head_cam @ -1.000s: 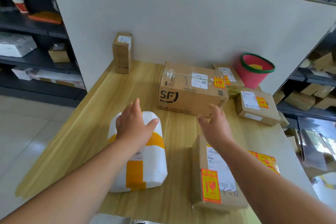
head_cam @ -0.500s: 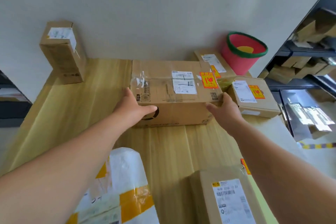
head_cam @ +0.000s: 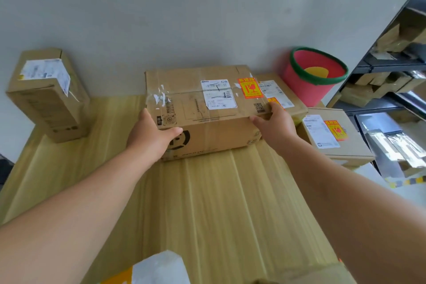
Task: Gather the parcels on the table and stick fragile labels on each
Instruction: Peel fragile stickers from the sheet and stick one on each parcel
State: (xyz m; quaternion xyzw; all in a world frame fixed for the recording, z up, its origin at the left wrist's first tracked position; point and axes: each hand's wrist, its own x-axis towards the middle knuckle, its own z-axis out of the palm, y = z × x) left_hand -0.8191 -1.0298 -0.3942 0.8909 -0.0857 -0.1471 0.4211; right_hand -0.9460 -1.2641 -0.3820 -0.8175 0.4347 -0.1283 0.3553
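A large brown cardboard parcel (head_cam: 202, 99) with a white shipping label and an orange fragile label (head_cam: 250, 87) lies at the back of the wooden table (head_cam: 219, 203). My left hand (head_cam: 151, 137) grips its front left corner, thumb across the front face. My right hand (head_cam: 275, 123) grips its front right corner. Two smaller labelled boxes lie to the right, one (head_cam: 281, 97) behind my right hand and one (head_cam: 332, 136) at the table's right edge. An upright box (head_cam: 48, 94) without an orange label stands at the back left. A white and orange bag (head_cam: 159, 270) shows at the bottom edge.
A red bucket with a green rim (head_cam: 313, 76) stands at the back right against the grey wall (head_cam: 184, 7). Dark shelving with more boxes (head_cam: 380, 80) runs along the right. Another cardboard parcel corner (head_cam: 322, 274) shows at the bottom right.
My hands left the white bag and the near box, reached forward and took hold of the large parcel's front corners. The view moved closer to the table's back.
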